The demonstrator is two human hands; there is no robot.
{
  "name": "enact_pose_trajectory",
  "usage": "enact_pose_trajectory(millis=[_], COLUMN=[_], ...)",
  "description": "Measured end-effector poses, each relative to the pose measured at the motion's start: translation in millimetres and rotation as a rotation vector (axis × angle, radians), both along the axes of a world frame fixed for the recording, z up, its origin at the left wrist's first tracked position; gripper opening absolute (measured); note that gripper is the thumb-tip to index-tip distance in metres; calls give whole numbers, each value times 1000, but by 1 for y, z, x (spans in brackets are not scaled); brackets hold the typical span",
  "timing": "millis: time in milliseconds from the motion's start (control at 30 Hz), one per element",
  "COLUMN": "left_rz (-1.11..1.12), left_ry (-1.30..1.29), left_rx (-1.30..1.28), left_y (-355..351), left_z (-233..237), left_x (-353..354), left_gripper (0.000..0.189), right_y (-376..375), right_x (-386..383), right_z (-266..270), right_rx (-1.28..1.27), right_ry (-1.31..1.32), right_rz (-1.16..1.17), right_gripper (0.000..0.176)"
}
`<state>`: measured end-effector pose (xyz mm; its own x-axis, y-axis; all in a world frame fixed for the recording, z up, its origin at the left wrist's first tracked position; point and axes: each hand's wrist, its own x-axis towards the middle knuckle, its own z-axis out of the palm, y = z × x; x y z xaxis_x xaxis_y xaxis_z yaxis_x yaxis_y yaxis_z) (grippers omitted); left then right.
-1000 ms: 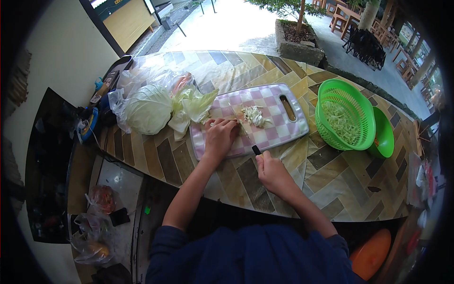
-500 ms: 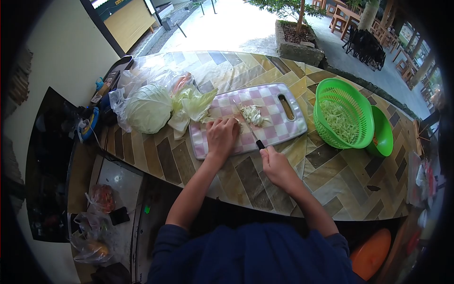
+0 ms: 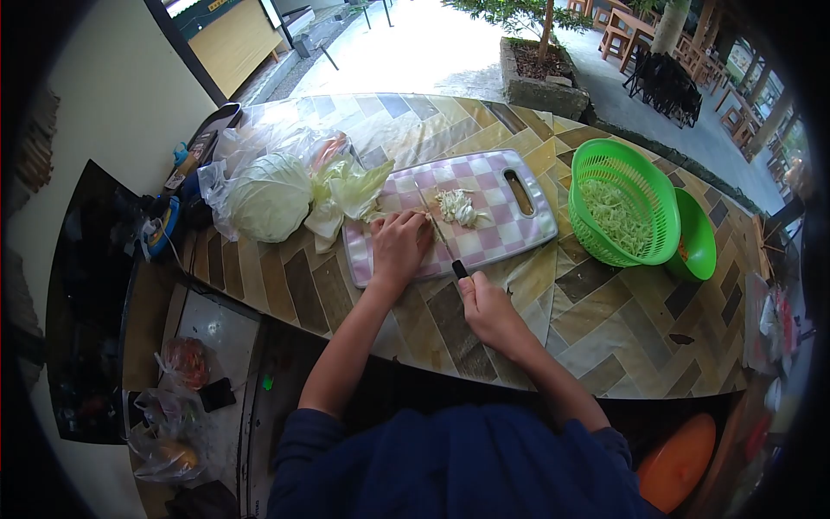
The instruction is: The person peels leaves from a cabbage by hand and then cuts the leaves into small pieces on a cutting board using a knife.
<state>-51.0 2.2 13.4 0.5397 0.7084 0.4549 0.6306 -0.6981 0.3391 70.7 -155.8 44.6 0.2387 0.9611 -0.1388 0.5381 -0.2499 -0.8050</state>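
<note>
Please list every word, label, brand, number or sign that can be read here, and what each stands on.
No text is readable.
Yellow marks on the dark green board, top left: too small.
Faint marks on the narrow grey strip, lower left: blurred.
None visible on the purple-and-white checked plastic cutting board.

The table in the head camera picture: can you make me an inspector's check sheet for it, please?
Surface: herringbone-pattern table cover; one dark patch towards the right.
Job's things: checkered cutting board with chopped pale pieces; black-handled knife; green basket with shredded cabbage.
Clutter: cabbage head and loose cabbage leaves left of the board; green bowl partly behind the basket.
Grips: left hand over the board, close to the knife, anything under it hidden; right hand holding the knife.
Cables: thin cord at the table's left edge.
Surroundings: planter, wooden stools.
</note>
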Motion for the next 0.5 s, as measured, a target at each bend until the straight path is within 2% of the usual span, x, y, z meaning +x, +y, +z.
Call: enact_pose_trajectory(millis=[500], left_rz=[-14], left_ry=[-31], left_rx=[7], left_y=[4], left_z=[-5], left_x=[1], left_gripper=[14], right_y=[20], right_x=[-8], right_z=[-9], right_rx=[21], right_ry=[-95], right_rz=[1], right_gripper=[38])
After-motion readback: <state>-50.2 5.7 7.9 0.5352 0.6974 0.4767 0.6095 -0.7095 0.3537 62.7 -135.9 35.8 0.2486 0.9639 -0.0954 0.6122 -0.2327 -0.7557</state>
